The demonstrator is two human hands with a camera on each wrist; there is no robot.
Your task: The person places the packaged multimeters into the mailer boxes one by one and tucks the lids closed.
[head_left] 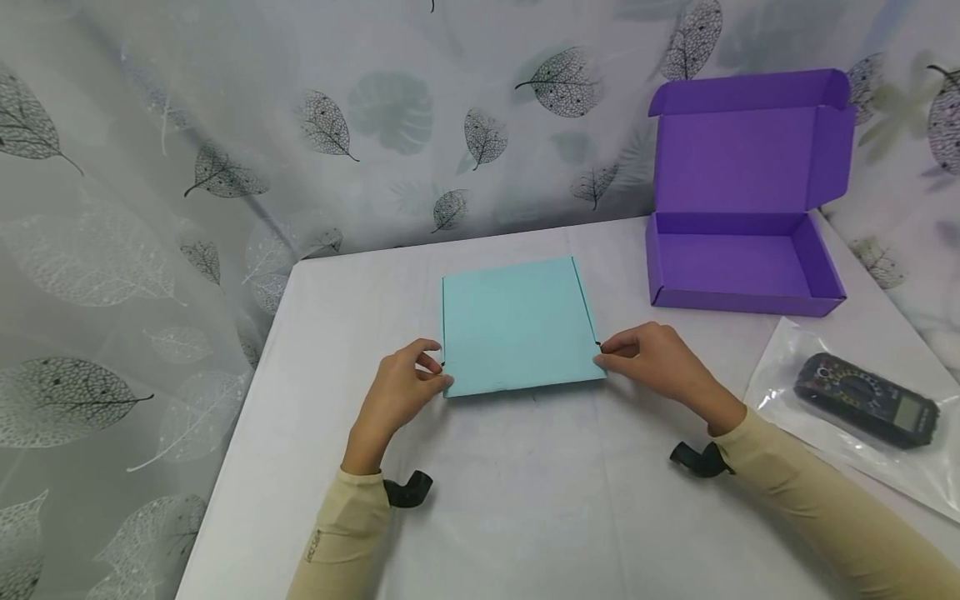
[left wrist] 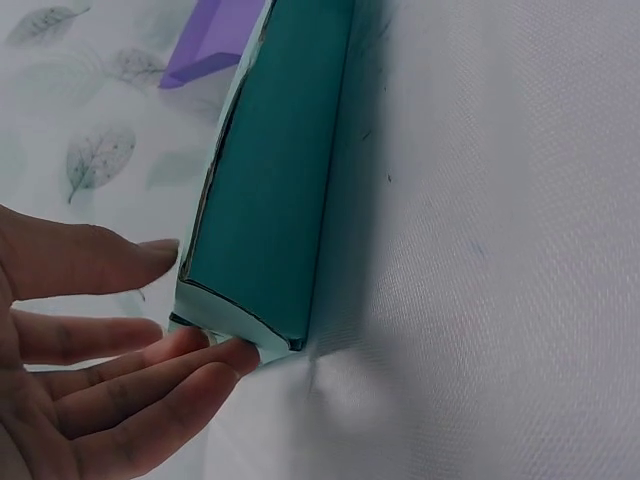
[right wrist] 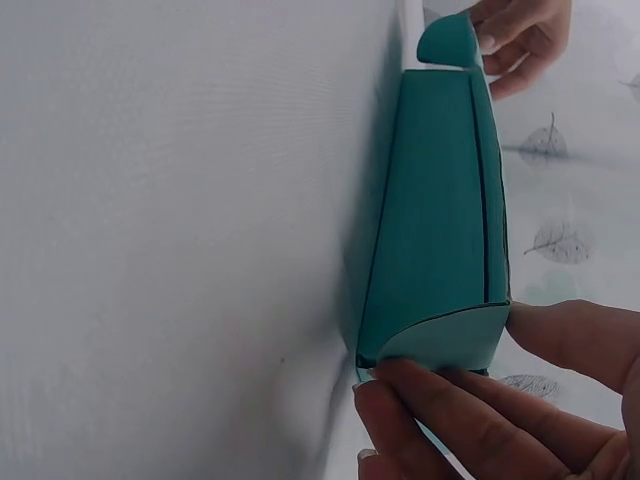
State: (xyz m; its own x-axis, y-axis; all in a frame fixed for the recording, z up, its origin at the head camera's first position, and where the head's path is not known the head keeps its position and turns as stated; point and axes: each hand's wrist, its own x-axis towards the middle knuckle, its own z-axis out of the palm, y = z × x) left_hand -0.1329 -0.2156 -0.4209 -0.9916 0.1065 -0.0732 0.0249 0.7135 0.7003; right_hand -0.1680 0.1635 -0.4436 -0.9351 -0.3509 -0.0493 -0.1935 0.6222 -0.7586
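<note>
A flat light-teal cardboard box [head_left: 517,325] lies on the table with its lid down. My left hand [head_left: 397,387] is at its front left corner: in the left wrist view the thumb meets the lid's edge and the fingers touch a small side flap [left wrist: 235,318]. At the front right corner my right hand [head_left: 656,360] pinches the box, thumb at the lid edge and fingers against a rounded flap [right wrist: 450,338]. Both flaps stick out beside the darker front panel [right wrist: 430,200]. The box's inside is hidden under the lid.
A purple cardboard box [head_left: 746,298] stands with its lid raised at the back right. In front of it, a black multimeter [head_left: 862,398] lies in a clear plastic bag [head_left: 772,367]. Leaf-patterned curtains [head_left: 405,192] hang behind and left of the white-covered table [head_left: 510,517].
</note>
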